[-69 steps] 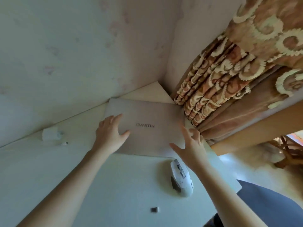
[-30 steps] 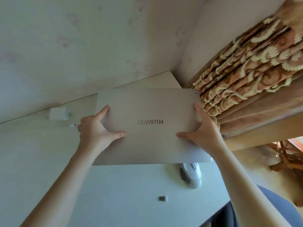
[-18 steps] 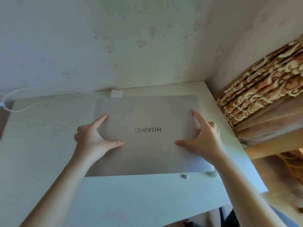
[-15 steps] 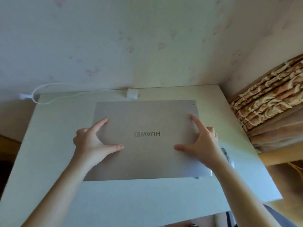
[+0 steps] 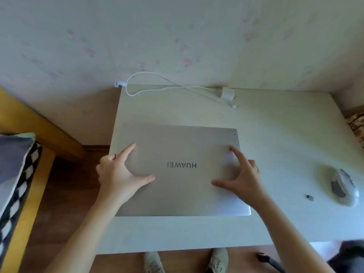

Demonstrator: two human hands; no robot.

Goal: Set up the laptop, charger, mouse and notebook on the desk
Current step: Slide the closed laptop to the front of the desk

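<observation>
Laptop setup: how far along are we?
Early. Looks done: the closed laptop lies flat on the desk, with the mouse to its right. In hand: left hand and right hand rest spread on the lid. Left: open the lid, connect the charger, whose cable end lies loose; no notebook in view.

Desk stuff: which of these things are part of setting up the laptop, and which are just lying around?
Part of the job:
closed laptop, under the left hand and right hand
white charger with its cable
mouse
No notebook in view.

Just lying about:
small dark object beside the mouse
checked cushion
</observation>
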